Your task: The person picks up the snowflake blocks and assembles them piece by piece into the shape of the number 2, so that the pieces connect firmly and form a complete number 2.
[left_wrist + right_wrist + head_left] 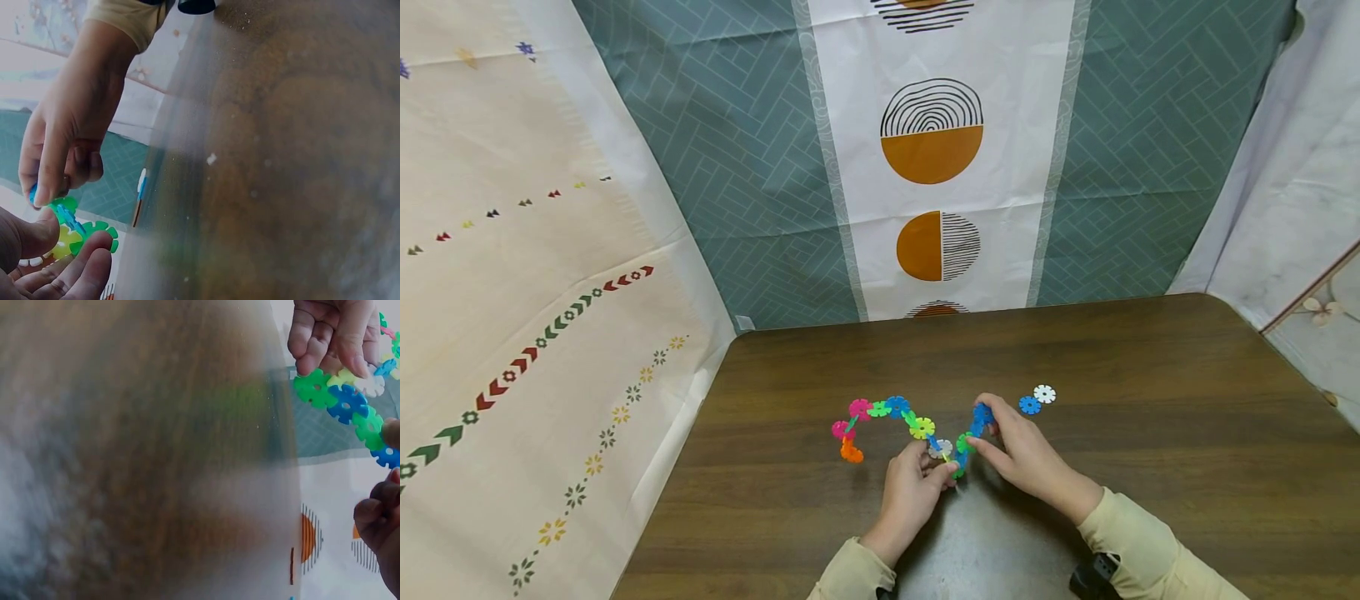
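A chain of notched plastic snowflake discs (922,428) curves over the table between both hands, in pink, orange, green, blue, yellow and white. My left hand (912,490) pinches its low middle stretch, by a green disc (95,239) and a yellow disc (65,242). Farther along, my right hand (1024,454) grips the blue and green end, with a blue disc (982,414) at its fingertips. In the right wrist view a green disc (314,389), a blue disc (347,404) and another green disc link up between the hands. The fingers partly hide the joins.
A loose blue disc (1030,405) and a loose white disc (1044,394) lie beyond my right hand on the brown wooden table (760,517). Patterned cloths (940,275) hang behind the table's far edge and along its sides.
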The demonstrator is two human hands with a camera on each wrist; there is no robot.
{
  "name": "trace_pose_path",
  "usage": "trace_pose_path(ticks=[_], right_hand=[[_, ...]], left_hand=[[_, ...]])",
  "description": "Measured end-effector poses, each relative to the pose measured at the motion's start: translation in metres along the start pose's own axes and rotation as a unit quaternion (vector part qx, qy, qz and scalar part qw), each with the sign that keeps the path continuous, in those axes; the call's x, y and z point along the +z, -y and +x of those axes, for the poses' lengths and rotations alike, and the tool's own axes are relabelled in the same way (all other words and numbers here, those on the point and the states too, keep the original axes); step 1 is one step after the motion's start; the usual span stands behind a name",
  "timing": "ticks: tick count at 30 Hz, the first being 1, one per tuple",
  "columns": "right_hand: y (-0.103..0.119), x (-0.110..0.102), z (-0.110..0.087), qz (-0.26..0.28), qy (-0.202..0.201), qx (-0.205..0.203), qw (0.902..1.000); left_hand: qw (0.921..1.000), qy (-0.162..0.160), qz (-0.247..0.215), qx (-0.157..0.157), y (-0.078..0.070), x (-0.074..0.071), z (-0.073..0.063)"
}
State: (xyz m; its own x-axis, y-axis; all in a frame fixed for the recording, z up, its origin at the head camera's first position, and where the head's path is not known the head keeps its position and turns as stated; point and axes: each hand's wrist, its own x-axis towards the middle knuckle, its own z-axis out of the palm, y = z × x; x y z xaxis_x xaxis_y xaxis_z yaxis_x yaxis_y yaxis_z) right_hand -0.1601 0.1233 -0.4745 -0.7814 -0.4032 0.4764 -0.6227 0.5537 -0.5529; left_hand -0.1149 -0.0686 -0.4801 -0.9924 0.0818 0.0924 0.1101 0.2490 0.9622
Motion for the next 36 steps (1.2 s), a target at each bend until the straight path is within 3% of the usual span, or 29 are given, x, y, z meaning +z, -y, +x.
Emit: trace_pose_path(ticks=[11, 17, 28, 36], right_hand=[[-0.001, -0.002, 0.0, 0.024, 0.027, -0.008, 0.9993], [0.0, -0.005, 0.001, 0.014, 0.028, 0.009, 0.9995], [0.003, -0.015, 0.005, 0.01, -0.053, 0.021, 0.9983], [0.002, -0.02, 0.006, 0.042, -0.075, 0.042, 0.9954]], left_hand=[[1.0, 0.001, 0.003, -0.001, 0.002, 0.0, 0.0], [0.9999, 0.004, 0.017, 0.001, 0.003, -0.001, 0.0], [0.9999, 0.001, -0.006, -0.008, 0.0, -0.005, 0.0], [0.9999, 0.002, -0.011, -0.013, 0.0, -0.006, -0.002]])
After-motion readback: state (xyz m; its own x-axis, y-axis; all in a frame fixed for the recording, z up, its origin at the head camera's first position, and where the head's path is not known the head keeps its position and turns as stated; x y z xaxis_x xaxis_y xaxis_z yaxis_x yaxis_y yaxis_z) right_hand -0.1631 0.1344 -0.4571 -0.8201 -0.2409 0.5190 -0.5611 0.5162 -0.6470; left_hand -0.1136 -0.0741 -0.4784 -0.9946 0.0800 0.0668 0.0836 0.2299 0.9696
